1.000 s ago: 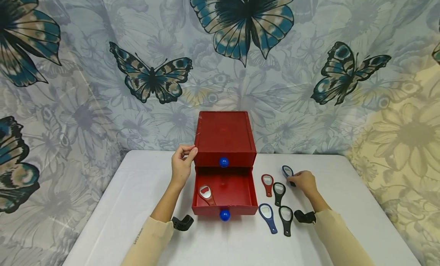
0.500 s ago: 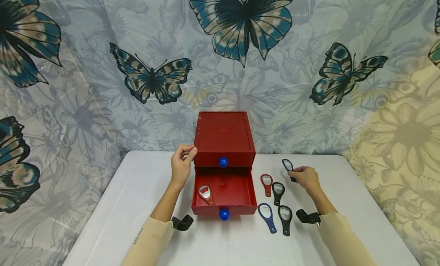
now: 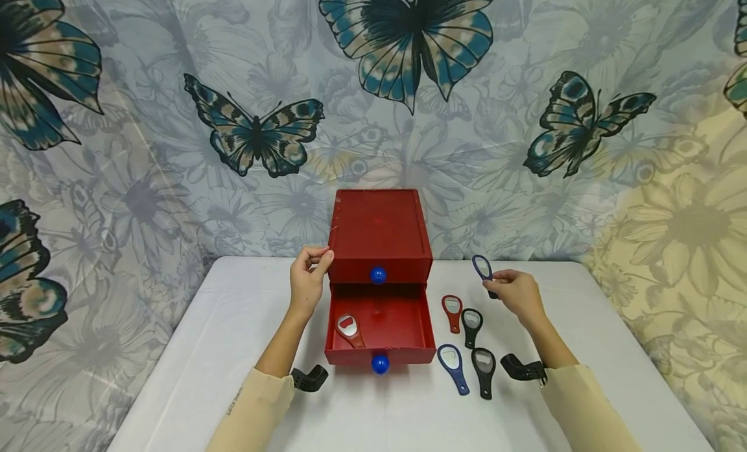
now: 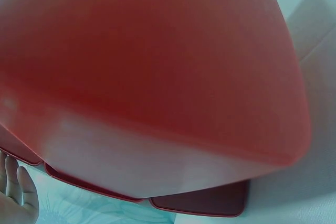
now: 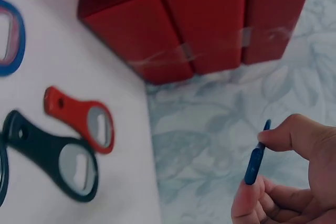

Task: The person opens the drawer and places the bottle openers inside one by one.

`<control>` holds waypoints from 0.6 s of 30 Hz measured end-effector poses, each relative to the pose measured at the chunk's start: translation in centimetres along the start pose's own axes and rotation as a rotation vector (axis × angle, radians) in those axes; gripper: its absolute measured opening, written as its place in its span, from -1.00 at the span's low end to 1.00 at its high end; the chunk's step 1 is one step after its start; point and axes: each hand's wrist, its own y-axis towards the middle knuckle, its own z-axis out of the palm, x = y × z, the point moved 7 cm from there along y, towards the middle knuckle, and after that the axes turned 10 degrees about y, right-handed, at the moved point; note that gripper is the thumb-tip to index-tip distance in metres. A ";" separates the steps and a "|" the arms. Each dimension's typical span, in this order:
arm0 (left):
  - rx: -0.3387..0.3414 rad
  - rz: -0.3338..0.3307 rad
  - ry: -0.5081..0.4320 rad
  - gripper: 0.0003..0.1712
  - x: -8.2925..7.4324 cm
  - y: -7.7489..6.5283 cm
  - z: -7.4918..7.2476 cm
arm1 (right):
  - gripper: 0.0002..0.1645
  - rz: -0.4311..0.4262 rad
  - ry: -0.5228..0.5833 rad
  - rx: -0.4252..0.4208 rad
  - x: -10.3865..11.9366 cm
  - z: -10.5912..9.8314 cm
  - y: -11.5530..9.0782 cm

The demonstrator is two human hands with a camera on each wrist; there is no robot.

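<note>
- Count as things lie: one opener in the lower drawer (image 3: 403, 325), one in your right hand (image 3: 516, 291), four out on the tabletop (image 3: 598, 322).
- In the drawer: a red bottle opener (image 3: 350, 334), closer to your left hand (image 3: 306, 277) than your right. That drawer is pulled out; the upper drawer (image 3: 350, 270) is closed.
- On the tabletop, all left of your right hand and nearer you: second red opener (image 3: 454, 322), far black opener (image 3: 471, 338), other blue opener (image 3: 458, 376), near black opener (image 3: 486, 386). None of these is held.
- Right hand: thumb and fingers pinched together on the handle of the blue bottle opener (image 3: 482, 266). Its loop points away from you, left of the fingers. Looks lifted clear of the tabletop; your wrist view has it edge-on.
- Left hand: not clamped. Fingers loosely extended, tips at the left side of the red drawer box (image 3: 382, 225), apparently touching; can't tell how firmly.
</note>
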 end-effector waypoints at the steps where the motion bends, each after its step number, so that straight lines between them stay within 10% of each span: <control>1: 0.001 -0.001 0.000 -0.78 0.0 0.0 0.0 | -0.54 -0.009 0.014 -0.007 0.4 -0.1 -0.1; 18: 0.005 -0.012 0.000 -0.77 0.0 0.0 0.0 | -0.60 -0.184 0.165 -0.039 6.6 -0.2 -2.6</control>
